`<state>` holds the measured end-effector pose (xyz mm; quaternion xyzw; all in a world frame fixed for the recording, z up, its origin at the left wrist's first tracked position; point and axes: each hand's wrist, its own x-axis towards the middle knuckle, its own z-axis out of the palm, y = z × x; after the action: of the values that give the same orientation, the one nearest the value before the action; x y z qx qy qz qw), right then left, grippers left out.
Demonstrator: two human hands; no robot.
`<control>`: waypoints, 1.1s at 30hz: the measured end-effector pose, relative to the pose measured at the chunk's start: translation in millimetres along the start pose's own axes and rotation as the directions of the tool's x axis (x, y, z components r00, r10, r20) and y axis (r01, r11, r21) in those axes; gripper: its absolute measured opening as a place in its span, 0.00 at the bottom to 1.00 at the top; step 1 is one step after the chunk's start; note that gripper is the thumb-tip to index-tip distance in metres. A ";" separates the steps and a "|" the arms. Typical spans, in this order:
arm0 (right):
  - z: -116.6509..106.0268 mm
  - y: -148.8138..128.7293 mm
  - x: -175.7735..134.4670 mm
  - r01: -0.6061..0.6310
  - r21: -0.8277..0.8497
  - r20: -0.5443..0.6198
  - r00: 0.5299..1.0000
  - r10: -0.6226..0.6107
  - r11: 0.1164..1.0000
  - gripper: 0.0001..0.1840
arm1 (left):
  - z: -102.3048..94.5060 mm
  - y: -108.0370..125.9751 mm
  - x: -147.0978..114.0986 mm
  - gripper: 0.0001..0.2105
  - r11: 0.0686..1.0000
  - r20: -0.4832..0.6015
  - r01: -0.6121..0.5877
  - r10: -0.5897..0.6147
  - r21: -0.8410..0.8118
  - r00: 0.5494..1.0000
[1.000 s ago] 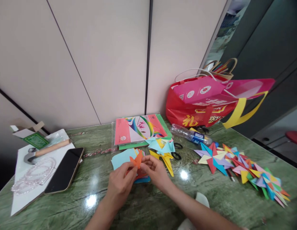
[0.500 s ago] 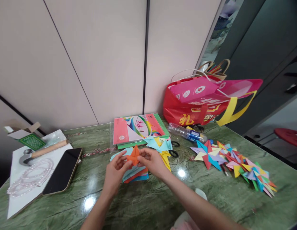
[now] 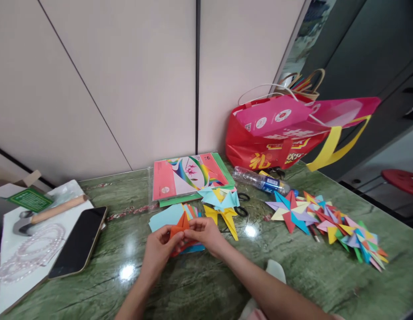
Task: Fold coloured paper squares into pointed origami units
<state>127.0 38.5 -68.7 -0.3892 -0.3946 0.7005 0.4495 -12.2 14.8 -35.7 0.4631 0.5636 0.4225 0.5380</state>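
Note:
A small folded piece of orange paper (image 3: 180,225) with a pointed tip is pinched between both hands. My left hand (image 3: 160,243) grips its left side, thumb in front. From the right, my right hand (image 3: 205,234) closes its fingers on the lower right part. Some fingertips hide behind the paper. Under the hands lies a stack of coloured paper sheets (image 3: 164,216), light blue on top. Just beyond my right hand rest folded light blue paper pieces (image 3: 220,198) and folded yellow paper pieces (image 3: 228,216).
Behind the stack lies a paper pack (image 3: 189,175). Scissors (image 3: 242,210), a plastic bottle (image 3: 261,180), a red bag (image 3: 276,142) and several paper stars (image 3: 289,212) are at the right. On the left are a phone (image 3: 80,242), a hammer (image 3: 56,209) and bead strings (image 3: 36,249).
Both hands have come slightly lower and nearer with the orange paper, and the fingers have closed in on its base. The camera view has shifted a little.

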 end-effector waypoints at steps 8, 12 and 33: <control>2.9 2.0 -1.2 0.067 -0.122 0.019 0.998 -0.066 0.990 0.16 | 2.7 0.7 -4.2 0.12 0.999 -0.075 -0.036 0.037 0.024 0.996; 1.4 5.2 -0.6 0.173 -0.181 0.076 0.984 -0.161 0.968 0.10 | 3.2 1.8 -6.7 0.11 0.999 -0.078 -0.042 0.044 0.023 0.996; 7.1 -6.8 -6.4 0.246 -0.050 0.079 0.967 -0.242 0.968 0.11 | 2.6 -3.1 -4.4 0.11 0.990 -0.147 -0.053 0.034 -0.130 0.989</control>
<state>124.6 33.1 -58.7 -0.3253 -0.4760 0.6415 0.5061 -9.8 9.8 -37.9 0.4064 0.5614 0.5033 0.5161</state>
